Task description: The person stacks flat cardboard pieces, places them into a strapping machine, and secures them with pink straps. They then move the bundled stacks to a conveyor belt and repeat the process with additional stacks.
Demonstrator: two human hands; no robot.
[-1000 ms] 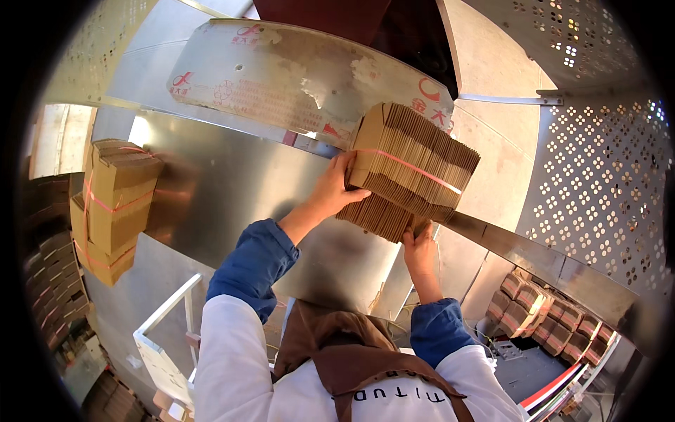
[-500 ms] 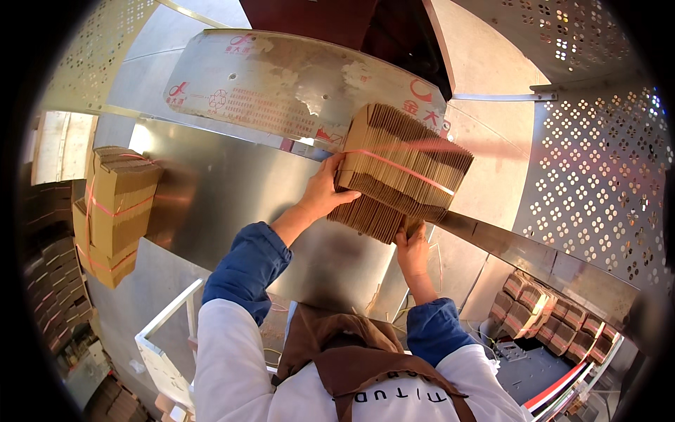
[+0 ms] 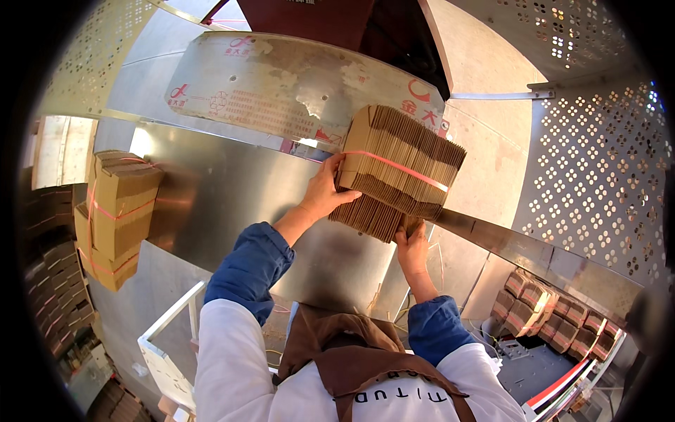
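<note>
Strapped cardboard bundle (image 3: 404,165) is over the R end of the metal tabletop (image 3: 232,190), tilted, pink strap around its middle. L hand (image 3: 320,191) has its grip closed on the lower L corner, thumb on the near side; R hand (image 3: 413,252) grips the bottom edge nr the R end.

Around it: printed panel (image 3: 274,81) w/ worn patches lies just behind, its lower R part covered by the bundle. Dark red housing (image 3: 316,17) beyond that. Long metal bar (image 3: 520,246) starts right by the bundle's lower R corner & runs off to lower R, so that side's tight. Perforated panel (image 3: 587,183) stands well apart on the R. At far L end of tabletop, approx. two more strapped bundles (image 3: 125,211), one above the other. White frame (image 3: 169,352) lower L; rows of smaller bundles (image 3: 524,306) lower R; stacked cardboard (image 3: 60,281) far L.

Hard to see: R fingertips partly behind the bundle's bottom edge; L fingers mostly round the side. Can't tell if the bundle's weight is on the tabletop or in the hands. Bar's far end blurs into a dark shape. Housing cut off at top; far-L stacks dim, cropped by the lens rim.
</note>
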